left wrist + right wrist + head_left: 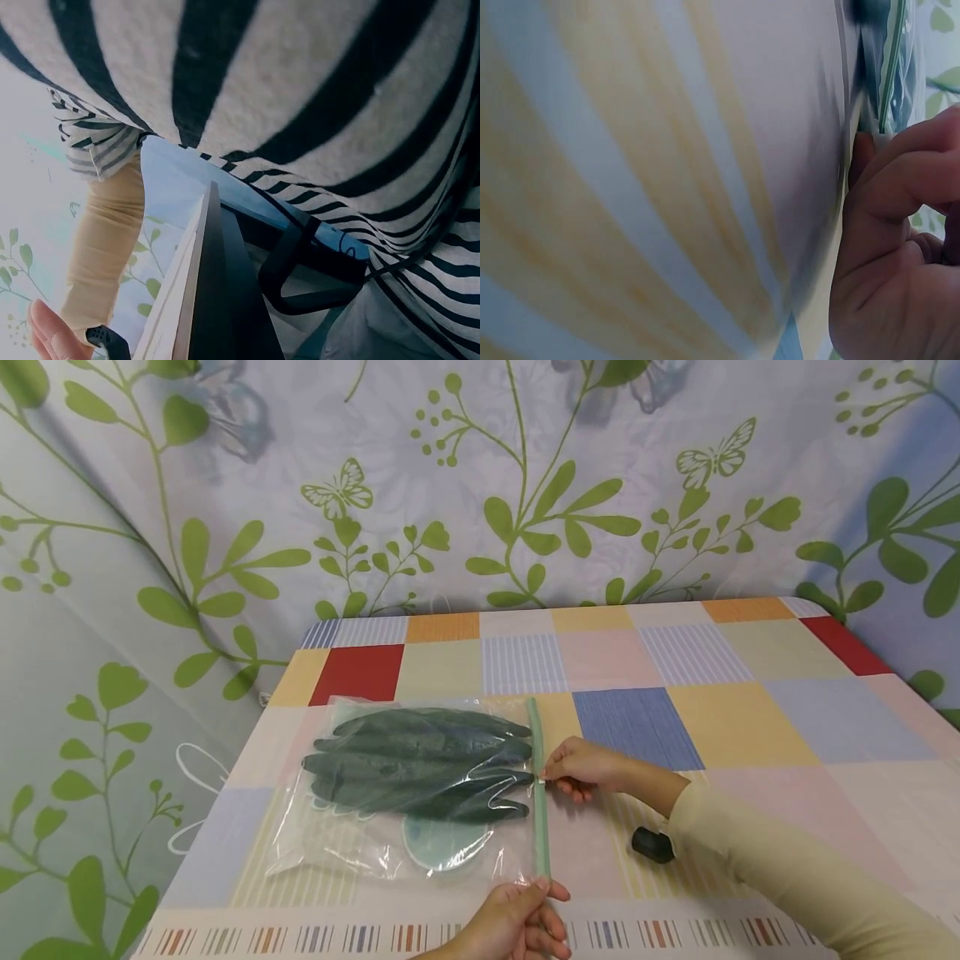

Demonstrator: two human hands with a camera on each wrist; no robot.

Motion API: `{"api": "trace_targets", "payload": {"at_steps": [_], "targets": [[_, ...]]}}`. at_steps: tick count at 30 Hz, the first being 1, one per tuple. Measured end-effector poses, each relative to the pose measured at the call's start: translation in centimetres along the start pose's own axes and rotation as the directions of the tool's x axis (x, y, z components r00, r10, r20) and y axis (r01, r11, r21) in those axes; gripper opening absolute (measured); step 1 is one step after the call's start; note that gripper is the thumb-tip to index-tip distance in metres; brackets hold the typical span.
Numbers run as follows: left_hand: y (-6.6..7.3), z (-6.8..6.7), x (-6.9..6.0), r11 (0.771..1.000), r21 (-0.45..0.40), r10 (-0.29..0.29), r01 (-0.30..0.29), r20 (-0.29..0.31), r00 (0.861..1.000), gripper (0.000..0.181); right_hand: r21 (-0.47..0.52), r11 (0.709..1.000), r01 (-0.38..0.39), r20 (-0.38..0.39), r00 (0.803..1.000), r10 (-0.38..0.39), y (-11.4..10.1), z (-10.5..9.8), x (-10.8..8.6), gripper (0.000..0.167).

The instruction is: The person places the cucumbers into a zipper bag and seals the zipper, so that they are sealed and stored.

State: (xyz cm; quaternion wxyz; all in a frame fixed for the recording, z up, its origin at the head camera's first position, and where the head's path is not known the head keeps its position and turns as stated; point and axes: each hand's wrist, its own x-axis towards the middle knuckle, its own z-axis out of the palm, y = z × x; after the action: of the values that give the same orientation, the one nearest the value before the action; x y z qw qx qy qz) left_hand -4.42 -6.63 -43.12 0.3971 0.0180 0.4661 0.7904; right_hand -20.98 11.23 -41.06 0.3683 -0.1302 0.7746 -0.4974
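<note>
A clear zip bag [360, 852] lies flat on the table, with dark green gloves [420, 764] inside. Under the gloves, a pale round shape [446, 845] shows through the plastic. Along the bag's right edge runs a green zip strip [542, 835] with a small white slider [542, 780]. My right hand [588, 767] pinches this slider between thumb and finger partway along the strip; the right wrist view also shows the pinching fingers [907, 169]. At the strip's near end, my left hand [517, 922] pinches the bag's corner between thumb and fingers.
A patchwork-patterned cloth [787, 718] covers the table. Near the right cuff sits a small black device [651, 845]. Leaf-printed curtains [480, 485] hang behind and to the left. In the left wrist view, a striped shirt [300, 90] is close to the table edge [199, 277].
</note>
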Motion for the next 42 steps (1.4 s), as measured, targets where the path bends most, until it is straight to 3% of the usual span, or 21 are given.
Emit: {"api": "trace_targets", "payload": {"at_steps": [14, 25, 30, 42], "targets": [[-0.2, -0.5, 0.3, 0.999, 0.006, 0.043, -0.044, 0.057, 0.997, 0.037, -0.012, 1.000, -0.009, -0.001, 1.000, 0.009, -0.9, -1.7, 1.5, 0.019], [-0.1, -0.4, 0.2, 0.996, 0.080, 0.031, -0.031, 0.009, 0.999, 0.062, -0.042, 0.999, -0.017, -0.007, 1.000, 0.017, -1.2, -2.8, 2.7, 0.019], [-0.3, -0.6, 0.3, 0.993, 0.105, 0.053, -0.055, 0.027, 0.998, 0.070, -0.034, 0.999, -0.034, -0.019, 0.999, 0.033, -1.3, -3.2, 3.3, 0.022], [-0.4, -0.7, 0.5, 0.993, 0.098, 0.066, -0.069, 0.031, 0.997, 0.070, -0.045, 0.998, -0.032, -0.036, 0.999, 0.031, -1.5, -4.6, 5.0, 0.019]]}}
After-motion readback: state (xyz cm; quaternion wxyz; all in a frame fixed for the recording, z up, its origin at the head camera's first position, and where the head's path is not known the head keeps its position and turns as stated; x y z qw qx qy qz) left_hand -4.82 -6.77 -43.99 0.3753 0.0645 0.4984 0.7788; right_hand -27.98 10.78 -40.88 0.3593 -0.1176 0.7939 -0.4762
